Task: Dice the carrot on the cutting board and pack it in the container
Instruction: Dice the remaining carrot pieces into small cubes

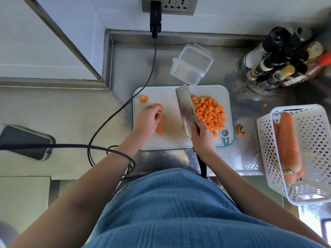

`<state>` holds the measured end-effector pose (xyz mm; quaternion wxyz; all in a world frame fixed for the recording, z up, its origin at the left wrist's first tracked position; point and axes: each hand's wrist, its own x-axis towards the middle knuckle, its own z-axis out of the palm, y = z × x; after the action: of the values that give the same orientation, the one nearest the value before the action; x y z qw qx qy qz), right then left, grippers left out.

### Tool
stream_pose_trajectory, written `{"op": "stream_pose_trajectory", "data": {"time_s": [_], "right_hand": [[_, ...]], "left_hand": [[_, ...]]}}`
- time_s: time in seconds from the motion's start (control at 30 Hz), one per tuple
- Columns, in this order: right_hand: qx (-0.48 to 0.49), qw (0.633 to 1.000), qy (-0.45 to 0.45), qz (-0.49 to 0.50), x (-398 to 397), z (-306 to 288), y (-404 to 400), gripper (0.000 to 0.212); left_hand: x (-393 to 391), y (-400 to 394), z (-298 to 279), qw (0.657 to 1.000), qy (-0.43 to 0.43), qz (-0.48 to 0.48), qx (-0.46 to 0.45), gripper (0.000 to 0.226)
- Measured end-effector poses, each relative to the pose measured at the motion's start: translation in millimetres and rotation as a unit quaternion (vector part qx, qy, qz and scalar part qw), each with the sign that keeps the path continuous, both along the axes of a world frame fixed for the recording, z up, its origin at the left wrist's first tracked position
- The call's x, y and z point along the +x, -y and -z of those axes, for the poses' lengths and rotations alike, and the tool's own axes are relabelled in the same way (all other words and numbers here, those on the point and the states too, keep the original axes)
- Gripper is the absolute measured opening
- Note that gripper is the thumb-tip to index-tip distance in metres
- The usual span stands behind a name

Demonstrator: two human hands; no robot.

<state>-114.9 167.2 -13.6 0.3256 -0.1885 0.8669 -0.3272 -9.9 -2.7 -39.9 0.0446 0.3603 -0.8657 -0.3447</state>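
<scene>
Left hand: fingers curled on carrot slices, cutting board left half; nearer hand to uncut pieces. Cleaver: mid-board, blade running front-to-back; right hand grips handle. Diced pile: right of blade. Container: beyond board, empty.

Over at the counter's right edge sits a white perforated plastic basket holding whole orange carrots. At the far right corner, a cluster of dark-capped sauce bottles. By the left edge lies a dark smartphone in a grey case, a black cable trailing from the wall charger.
</scene>
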Motion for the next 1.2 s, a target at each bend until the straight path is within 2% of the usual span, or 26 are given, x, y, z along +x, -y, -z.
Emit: {"op": "stream_pose_trajectory", "data": {"time_s": [0.1,0.2,0.27,0.33,0.53,0.9,1.0,1.03,1.07,1.13,1.2], "right_hand": [[-0.001,1.000,0.000,0.003,-0.3,-0.5,-0.4,0.023],[0.000,1.000,0.002,0.004,-1.1,0.9,0.0,0.023],[0.003,1.000,-0.001,0.004,-1.2,2.1,0.3,0.023],[0.001,1.000,-0.006,0.001,-0.5,2.5,0.9,0.023],[-0.004,1.000,-0.006,-0.004,1.5,2.6,1.5,0.022],[-0.008,1.000,-0.019,-0.013,5.5,2.7,-0.7,0.025],[-0.011,1.000,-0.013,-0.011,6.0,2.3,-1.4,0.021],[-0.014,1.000,-0.011,-0.009,6.1,2.7,-1.9,0.020],[-0.015,1.000,-0.008,-0.007,6.2,2.9,-2.4,0.019],[-0.015,1.000,-0.002,-0.003,6.0,3.9,-3.6,0.020],[-0.017,1.000,-0.002,-0.002,6.0,4.9,-4.2,0.022]], "left_hand": [[3.3,2.9,-1.1,0.998,0.002,0.057,-0.017,0.017],[11.0,7.7,-1.4,0.986,-0.002,0.162,-0.044,0.037],[13.0,10.1,-3.4,0.970,0.038,0.233,-0.052,0.044],[11.2,14.9,-6.5,0.961,0.071,0.264,-0.048,0.043],[6.2,30.7,-11.2,0.964,0.050,0.257,-0.051,0.021],[34.0,11.8,-2.1,0.991,0.063,0.118,-0.010,0.028],[37.8,6.1,-2.9,0.992,0.047,0.105,-0.053,0.019],[40.0,4.7,-3.7,0.991,0.030,0.111,-0.071,0.014],[42.3,4.0,-5.7,0.988,0.013,0.129,-0.087,0.017],[45.3,3.2,-4.5,0.967,0.007,0.224,-0.123,0.040],[44.8,1.7,-1.3,0.937,0.019,0.310,-0.158,0.047]]}}
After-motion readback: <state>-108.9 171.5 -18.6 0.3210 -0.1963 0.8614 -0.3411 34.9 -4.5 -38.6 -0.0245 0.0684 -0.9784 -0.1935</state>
